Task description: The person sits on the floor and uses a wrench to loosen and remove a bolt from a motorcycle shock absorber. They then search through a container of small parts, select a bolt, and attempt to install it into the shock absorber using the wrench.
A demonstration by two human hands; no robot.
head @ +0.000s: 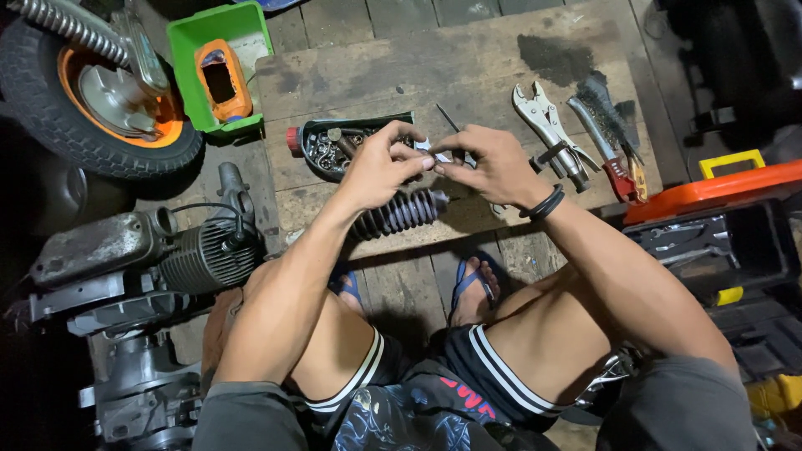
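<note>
The person sits low over a wooden board [468,67], knees apart, both hands raised together above it. The left hand [380,167] and the right hand [493,163] meet at the fingertips, pinching a small metal part [436,154] between them; the fingers of both are drawn in narrow around it, and the part is too small to make out clearly. A black band circles the right wrist.

Just under the hands lies a ribbed black rubber boot [397,215], resting on the board's near edge. Behind the left hand sits a dark tray [322,150] of bolts and bits. To the right of the hands lie locking pliers [547,125], then a wire brush [606,113] beside them.

Off to the left stands a finned engine [159,259], with a wheel [92,92] and a green bin [196,42] beyond it. An orange-lidded toolbox [718,217] sits open at the right.
</note>
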